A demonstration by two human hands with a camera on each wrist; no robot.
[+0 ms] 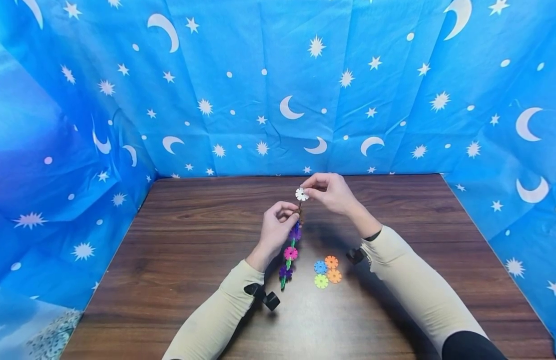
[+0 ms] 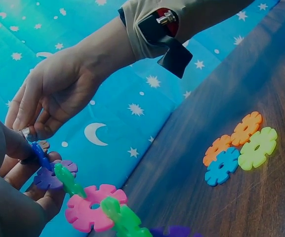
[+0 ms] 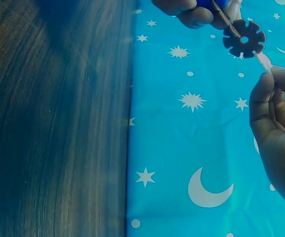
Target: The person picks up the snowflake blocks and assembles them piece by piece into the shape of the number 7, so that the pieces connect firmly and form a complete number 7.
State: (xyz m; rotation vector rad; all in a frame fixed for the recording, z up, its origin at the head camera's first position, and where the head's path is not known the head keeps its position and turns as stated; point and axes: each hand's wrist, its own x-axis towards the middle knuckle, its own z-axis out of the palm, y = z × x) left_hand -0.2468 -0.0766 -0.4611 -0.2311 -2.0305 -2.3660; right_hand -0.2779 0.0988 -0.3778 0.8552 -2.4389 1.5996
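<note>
In the head view my right hand (image 1: 334, 195) pinches a white notched plastic disc (image 1: 301, 194) between thumb and fingers. My left hand (image 1: 278, 227) is just below, gripping the upper part of a chain of interlocked notched discs. The chain hangs toward me, with a pink disc (image 1: 290, 253) and purple and green ones along it. At its top end, a brown disc (image 3: 253, 35) shows in the right wrist view. There the white disc, seen edge-on, meets the brown disc's rim; how deep it is slotted I cannot tell. My left fingers partly hide a blue disc (image 2: 42, 156).
Several loose discs lie on the brown wooden table (image 1: 192, 240) right of the chain: a blue one (image 1: 320, 267), a yellow-green one (image 1: 321, 281) and orange ones (image 1: 334, 276). Blue cloth (image 1: 241, 100) with moons and stars stands behind the table and along both sides.
</note>
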